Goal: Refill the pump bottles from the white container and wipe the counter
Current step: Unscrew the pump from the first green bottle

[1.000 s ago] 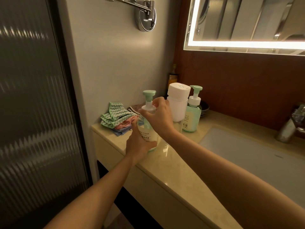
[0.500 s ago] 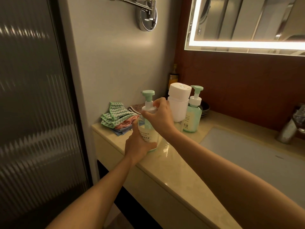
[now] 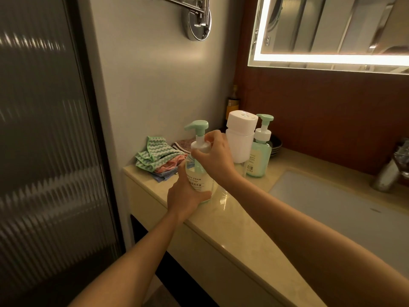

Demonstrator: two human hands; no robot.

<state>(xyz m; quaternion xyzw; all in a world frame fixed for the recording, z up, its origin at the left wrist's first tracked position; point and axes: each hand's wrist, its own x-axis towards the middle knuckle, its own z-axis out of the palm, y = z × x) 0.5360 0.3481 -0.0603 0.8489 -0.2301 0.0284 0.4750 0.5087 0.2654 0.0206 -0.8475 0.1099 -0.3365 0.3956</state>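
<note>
A clear pump bottle (image 3: pixel 197 181) with a green pump head stands near the left end of the beige counter (image 3: pixel 234 220). My left hand (image 3: pixel 184 199) grips its lower body. My right hand (image 3: pixel 213 157) grips the white collar under the pump head. Behind them stands the white container (image 3: pixel 240 138) with its lid on. A second, green pump bottle (image 3: pixel 260 151) stands right beside the container on its right.
Folded cloths (image 3: pixel 158 159), green zigzag on top, lie against the wall at the counter's left end. A sink basin (image 3: pixel 345 209) and a chrome tap (image 3: pixel 391 171) are to the right. A dark bottle (image 3: pixel 232 103) and dark dishes (image 3: pixel 275 145) sit in the back corner.
The bottle and both hands stay in place. My right hand has turned slightly on the pump collar.
</note>
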